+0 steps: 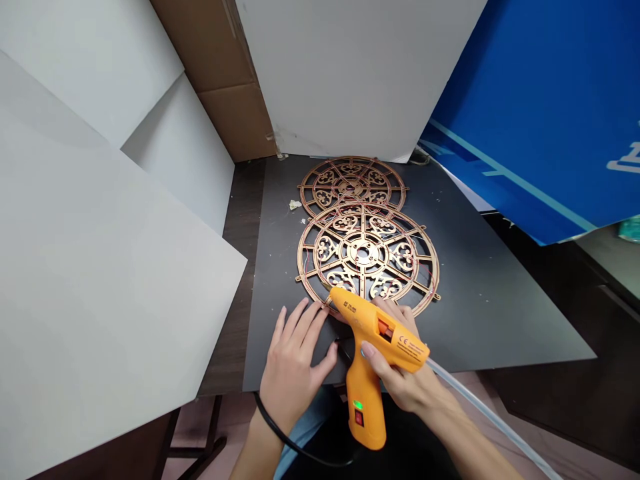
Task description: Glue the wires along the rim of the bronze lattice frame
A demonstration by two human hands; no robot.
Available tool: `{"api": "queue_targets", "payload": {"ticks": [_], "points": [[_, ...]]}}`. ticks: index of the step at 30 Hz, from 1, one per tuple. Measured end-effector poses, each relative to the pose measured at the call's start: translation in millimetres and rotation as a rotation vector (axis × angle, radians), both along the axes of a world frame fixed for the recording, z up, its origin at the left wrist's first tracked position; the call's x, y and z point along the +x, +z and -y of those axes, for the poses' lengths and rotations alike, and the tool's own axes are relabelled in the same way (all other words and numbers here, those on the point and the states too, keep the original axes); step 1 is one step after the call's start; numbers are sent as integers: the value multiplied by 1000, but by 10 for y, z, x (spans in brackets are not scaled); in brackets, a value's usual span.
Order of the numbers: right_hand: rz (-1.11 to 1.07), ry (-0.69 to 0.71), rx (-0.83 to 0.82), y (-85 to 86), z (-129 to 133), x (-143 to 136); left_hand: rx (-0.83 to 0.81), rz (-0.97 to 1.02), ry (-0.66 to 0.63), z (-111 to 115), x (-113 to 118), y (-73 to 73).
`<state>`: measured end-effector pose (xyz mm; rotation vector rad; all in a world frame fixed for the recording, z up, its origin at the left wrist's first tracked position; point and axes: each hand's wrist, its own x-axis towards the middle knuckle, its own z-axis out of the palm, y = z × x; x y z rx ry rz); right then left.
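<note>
My right hand (400,380) is wrapped round a yellow hot glue gun (367,387), thumb on its near side, the other fingers mostly hidden behind it. A green light glows above the red switch on its handle, and a clear glue stick (490,413) sticks out of its back. The nozzle points left and meets the near rim of an ornate round wooden lattice (365,253) strung with thin red wires. With fingers stretched out, my left hand (293,360) lies on the dark board, its index fingertip at that rim beside the nozzle. Behind lies a second, similar wooden lattice (353,187), partly overlapped.
Both lattices rest on a dark grey board (480,300). White panels (120,233) stand on the left, another white panel (360,73) at the back, and a blue panel (550,120) on the right. A black cord (285,437) runs under my left wrist. Small scraps (295,205) lie left of the lattices.
</note>
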<state>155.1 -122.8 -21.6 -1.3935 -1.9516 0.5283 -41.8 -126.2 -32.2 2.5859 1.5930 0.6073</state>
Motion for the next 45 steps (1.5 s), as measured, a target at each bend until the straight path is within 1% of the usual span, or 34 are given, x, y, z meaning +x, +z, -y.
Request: {"api": "queue_targets", "payload": {"ticks": [31, 45], "points": [[20, -6, 14, -9, 6, 1, 0, 9, 3, -4, 0, 0], [1, -20, 7, -45, 24, 4, -3, -2, -2, -15, -12, -3]]}}
